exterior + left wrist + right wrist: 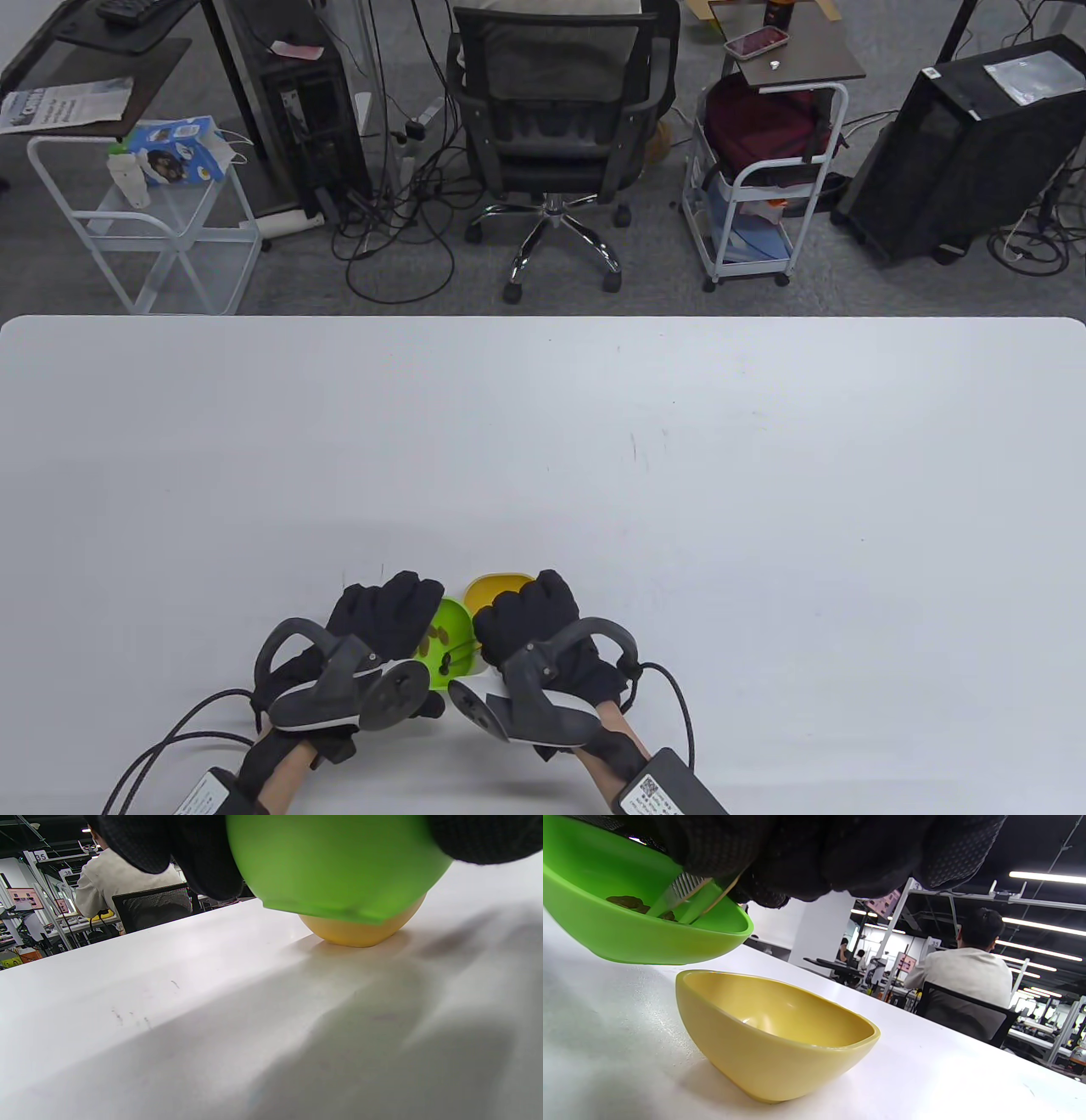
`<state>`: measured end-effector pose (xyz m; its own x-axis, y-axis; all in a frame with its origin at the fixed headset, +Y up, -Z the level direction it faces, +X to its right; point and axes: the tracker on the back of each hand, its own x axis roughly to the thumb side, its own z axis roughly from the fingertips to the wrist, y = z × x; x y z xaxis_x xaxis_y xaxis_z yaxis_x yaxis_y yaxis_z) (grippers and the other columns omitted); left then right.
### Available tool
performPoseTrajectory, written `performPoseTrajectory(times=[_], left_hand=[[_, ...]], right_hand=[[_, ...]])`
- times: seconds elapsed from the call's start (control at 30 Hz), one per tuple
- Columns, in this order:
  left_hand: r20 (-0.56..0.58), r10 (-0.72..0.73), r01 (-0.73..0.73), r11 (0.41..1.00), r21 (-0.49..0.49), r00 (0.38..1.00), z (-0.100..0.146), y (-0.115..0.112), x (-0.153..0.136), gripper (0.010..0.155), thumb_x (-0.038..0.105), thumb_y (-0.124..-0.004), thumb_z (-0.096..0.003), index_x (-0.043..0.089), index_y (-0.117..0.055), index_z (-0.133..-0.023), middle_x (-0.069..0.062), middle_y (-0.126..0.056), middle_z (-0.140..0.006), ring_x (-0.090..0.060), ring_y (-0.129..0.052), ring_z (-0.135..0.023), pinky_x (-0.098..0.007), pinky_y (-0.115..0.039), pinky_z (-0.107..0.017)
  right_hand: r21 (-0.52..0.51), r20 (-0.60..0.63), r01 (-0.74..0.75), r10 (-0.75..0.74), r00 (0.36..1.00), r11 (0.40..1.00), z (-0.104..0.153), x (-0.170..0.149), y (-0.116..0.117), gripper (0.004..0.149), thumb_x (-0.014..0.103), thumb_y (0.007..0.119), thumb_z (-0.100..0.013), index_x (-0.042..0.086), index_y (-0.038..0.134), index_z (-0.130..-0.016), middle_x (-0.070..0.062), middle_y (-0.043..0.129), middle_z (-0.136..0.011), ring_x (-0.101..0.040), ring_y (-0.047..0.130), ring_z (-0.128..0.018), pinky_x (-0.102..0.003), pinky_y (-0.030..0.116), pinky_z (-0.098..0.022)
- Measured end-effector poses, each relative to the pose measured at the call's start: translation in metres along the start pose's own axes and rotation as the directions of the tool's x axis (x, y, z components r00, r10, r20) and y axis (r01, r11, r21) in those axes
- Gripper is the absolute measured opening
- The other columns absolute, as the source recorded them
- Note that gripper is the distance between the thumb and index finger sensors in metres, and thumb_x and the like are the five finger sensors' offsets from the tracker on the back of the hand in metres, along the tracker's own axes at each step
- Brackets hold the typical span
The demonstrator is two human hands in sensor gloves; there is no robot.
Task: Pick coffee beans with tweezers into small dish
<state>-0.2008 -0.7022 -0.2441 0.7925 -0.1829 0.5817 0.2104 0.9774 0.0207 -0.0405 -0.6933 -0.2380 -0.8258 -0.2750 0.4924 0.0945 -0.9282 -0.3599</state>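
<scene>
Gloved fingers grip green dish; yellow dish behind on table.

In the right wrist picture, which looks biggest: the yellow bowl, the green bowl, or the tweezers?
1. Yellow bowl, shown whole.
2. Green bowl, cut off by the picture's edge and closer to the camera, so this ranking against the yellow one is unsure.
3. Tweezers, clearly smallest.

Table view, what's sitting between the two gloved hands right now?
The green dish with coffee beans lies between the left hand and right hand; the yellow dish sits just beyond it.
</scene>
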Motion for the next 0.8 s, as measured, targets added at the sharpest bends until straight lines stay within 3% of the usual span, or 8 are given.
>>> performPoseTrajectory(times=[0.8], left_hand=[[0.001,0.002,-0.002,1.0,0.002,1.0,0.0,-0.001,0.0,0.113,0.072,-0.071,-0.033,0.001,-0.048,-0.119,-0.03,-0.062,-0.12,-0.043,-0.088,-0.096,-0.067,-0.07,-0.074]], right_hand=[[-0.084,-0.151,0.158,-0.169,0.974,0.984,0.006,-0.04,-0.015,0.043,0.039,0.069,-0.041,0.026,0.079,-0.08,0.007,0.088,-0.064,-0.02,0.092,-0.05,-0.058,0.069,-0.071]])
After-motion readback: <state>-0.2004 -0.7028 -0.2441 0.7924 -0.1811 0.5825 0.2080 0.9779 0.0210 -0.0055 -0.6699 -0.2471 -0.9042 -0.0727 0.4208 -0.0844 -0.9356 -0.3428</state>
